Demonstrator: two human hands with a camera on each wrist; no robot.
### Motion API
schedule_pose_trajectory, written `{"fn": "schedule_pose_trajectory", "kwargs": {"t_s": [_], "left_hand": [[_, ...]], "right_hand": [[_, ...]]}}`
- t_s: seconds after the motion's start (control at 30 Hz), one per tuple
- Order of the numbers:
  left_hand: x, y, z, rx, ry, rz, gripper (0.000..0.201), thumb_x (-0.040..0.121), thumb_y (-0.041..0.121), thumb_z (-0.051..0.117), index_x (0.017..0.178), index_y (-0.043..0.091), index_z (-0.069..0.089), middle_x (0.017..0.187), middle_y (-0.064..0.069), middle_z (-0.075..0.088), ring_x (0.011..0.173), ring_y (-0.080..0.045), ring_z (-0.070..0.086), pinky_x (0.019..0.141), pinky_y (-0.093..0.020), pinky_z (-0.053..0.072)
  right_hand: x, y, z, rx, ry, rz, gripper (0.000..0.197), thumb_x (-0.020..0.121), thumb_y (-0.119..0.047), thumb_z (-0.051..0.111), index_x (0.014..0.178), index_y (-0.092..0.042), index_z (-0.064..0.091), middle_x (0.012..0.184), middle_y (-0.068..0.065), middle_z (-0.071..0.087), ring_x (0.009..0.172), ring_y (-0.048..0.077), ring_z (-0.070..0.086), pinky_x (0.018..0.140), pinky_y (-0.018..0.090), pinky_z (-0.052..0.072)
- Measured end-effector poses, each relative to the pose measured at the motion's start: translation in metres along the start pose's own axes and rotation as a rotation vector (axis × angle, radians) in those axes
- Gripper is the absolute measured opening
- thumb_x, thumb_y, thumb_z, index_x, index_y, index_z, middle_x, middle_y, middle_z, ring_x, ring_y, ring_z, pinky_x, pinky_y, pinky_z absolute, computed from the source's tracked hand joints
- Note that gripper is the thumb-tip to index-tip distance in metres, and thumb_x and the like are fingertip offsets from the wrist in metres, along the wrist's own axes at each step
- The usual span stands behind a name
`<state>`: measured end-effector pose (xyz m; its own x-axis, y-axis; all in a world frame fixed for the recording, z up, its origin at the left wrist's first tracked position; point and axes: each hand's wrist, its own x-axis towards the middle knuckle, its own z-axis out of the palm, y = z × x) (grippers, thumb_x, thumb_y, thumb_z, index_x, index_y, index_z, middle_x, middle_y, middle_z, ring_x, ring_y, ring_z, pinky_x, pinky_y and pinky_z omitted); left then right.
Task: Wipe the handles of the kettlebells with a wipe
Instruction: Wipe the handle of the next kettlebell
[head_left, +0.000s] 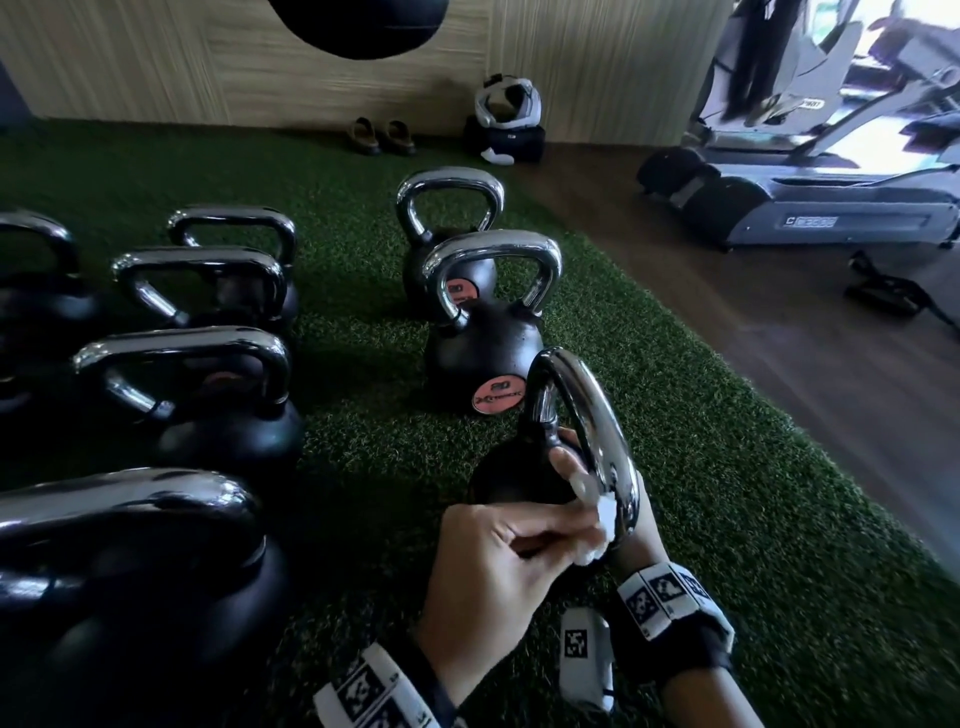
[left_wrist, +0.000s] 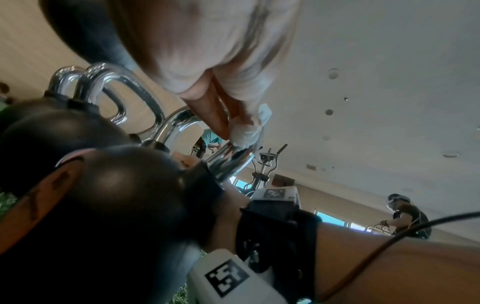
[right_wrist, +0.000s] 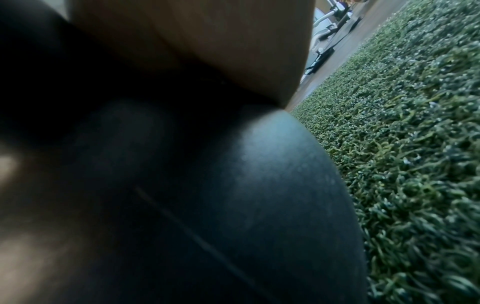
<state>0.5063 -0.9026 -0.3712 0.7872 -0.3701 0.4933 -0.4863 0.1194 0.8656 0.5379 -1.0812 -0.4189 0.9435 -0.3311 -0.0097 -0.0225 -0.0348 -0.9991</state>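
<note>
Kettlebell in hand: your nearest kettlebell (head_left: 514, 480) sits on the green turf (head_left: 727, 467) at the near end of the right-hand row, just ahead of both your wrists.

Handle: its chrome handle (head_left: 597, 431) loops up and away from you, one leg dropping toward your hands and the far leg going down to the black body.

Wipe: the white wipe (head_left: 597, 525) is bunched against the near leg of the handle, low down by its foot.

Left grip: your left hand (head_left: 498, 577) has fingers curled, pinching the wipe onto the chrome; the left wrist view shows fingertips (left_wrist: 221, 123) pressing it (left_wrist: 246, 131) on the bar.

Right grip: your right hand (head_left: 636, 525) is behind the handle, mostly hidden. It looks to be steadying the bell, but you cannot tell how its fingers lie; the right wrist view shows only the dark body (right_wrist: 259, 185) close up.

Relation that matters: the unwiped run of the handle lies up and forward from your left grip, so the next stroke likely follows the bar's curve away from you and over the top.

Nearer hand: the left, already on the bar.

Still ahead: the next kettlebell (head_left: 483, 332) stands just beyond, with more to the left.
</note>
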Motion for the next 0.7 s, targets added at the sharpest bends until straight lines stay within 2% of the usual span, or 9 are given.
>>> {"fn": "schedule_pose_trajectory", "kwargs": {"t_s": [0.07,0.17,0.2,0.27,0.37,0.47,0.53,0.6,0.7], "left_hand": [[0.004,0.001,-0.002,0.074,0.005,0.017,0.02,0.083,0.017,0.085,0.101,0.021,0.081,0.098,0.018,0.079,0.089,-0.002,0.076,0.076,-0.025,0.063],[-0.001,-0.019,-0.006,0.142,-0.028,0.067,0.02,0.085,0.013,0.083,0.105,0.013,0.082,0.108,0.011,0.078,0.099,-0.002,0.075,0.081,-0.027,0.063],[-0.003,-0.025,-0.008,0.187,-0.053,0.084,0.021,0.085,0.013,0.083,0.106,0.013,0.082,0.112,0.011,0.077,0.104,-0.001,0.073,0.085,-0.026,0.062],[-0.004,-0.029,-0.013,0.267,-0.088,0.105,0.022,0.083,0.013,0.084,0.105,0.015,0.082,0.112,0.012,0.076,0.107,0.002,0.071,0.09,-0.024,0.06],[0.002,-0.025,-0.019,0.207,-0.073,-0.092,0.017,0.082,0.018,0.085,0.099,0.019,0.084,0.097,0.012,0.08,0.093,-0.001,0.075,0.087,-0.025,0.06],[0.01,-0.012,-0.024,-0.006,-0.029,-0.285,0.009,0.082,0.017,0.084,0.09,0.014,0.083,0.083,0.001,0.081,0.08,-0.016,0.078,0.083,-0.028,0.06],[0.016,0.0,-0.03,-0.186,0.066,-0.384,0.013,0.076,0.014,0.083,0.088,0.014,0.084,0.088,-0.006,0.081,0.082,-0.019,0.077,0.084,-0.027,0.06],[0.022,0.011,-0.036,-0.405,0.153,-0.501,0.016,0.068,0.013,0.081,0.083,0.013,0.084,0.088,-0.012,0.08,0.079,-0.017,0.076,0.078,-0.024,0.061],[0.025,0.023,-0.043,-0.608,0.155,-0.596,0.022,0.057,0.014,0.083,0.079,0.011,0.082,0.083,-0.015,0.078,0.073,-0.017,0.076,0.068,-0.023,0.06]], "right_hand": [[0.0,-0.005,0.001,-0.06,-0.01,-0.046,0.035,0.072,-0.073,0.074,0.088,-0.042,0.068,0.089,0.005,0.069,0.07,0.015,0.063,0.065,0.038,0.055],[-0.001,-0.004,-0.001,0.024,0.001,0.057,0.002,0.097,-0.03,0.067,0.096,-0.03,0.067,0.094,-0.005,0.072,0.072,-0.001,0.07,0.068,0.018,0.058],[0.0,-0.005,-0.001,-0.027,0.017,0.024,0.009,0.097,-0.023,0.068,0.096,-0.032,0.069,0.091,-0.007,0.072,0.073,-0.003,0.069,0.068,0.015,0.056],[0.002,-0.003,-0.004,-0.143,0.039,-0.058,0.012,0.09,-0.03,0.077,0.093,-0.04,0.073,0.093,0.0,0.076,0.079,0.004,0.067,0.072,0.022,0.056],[-0.002,-0.01,-0.008,-0.142,-0.027,0.034,0.023,0.089,-0.035,0.077,0.109,-0.022,0.074,0.092,0.014,0.074,0.08,0.02,0.065,0.072,0.042,0.057],[-0.021,-0.033,-0.017,0.084,0.058,0.1,0.019,0.101,-0.018,0.062,0.09,-0.011,0.076,0.076,0.006,0.071,0.068,0.023,0.06,0.06,0.031,0.049],[-0.039,-0.05,-0.023,0.093,0.251,-0.04,0.021,0.103,-0.022,0.059,0.096,-0.019,0.078,0.09,0.002,0.078,0.078,0.022,0.068,0.07,0.034,0.054],[-0.063,-0.071,-0.019,-0.093,0.441,-0.294,0.014,0.099,-0.022,0.065,0.1,-0.027,0.078,0.095,-0.003,0.077,0.081,0.017,0.069,0.072,0.028,0.055],[-0.096,-0.111,-0.004,-0.374,0.393,-0.579,0.013,0.087,-0.023,0.077,0.099,-0.027,0.079,0.086,-0.01,0.072,0.068,0.013,0.064,0.06,0.021,0.051]]}}
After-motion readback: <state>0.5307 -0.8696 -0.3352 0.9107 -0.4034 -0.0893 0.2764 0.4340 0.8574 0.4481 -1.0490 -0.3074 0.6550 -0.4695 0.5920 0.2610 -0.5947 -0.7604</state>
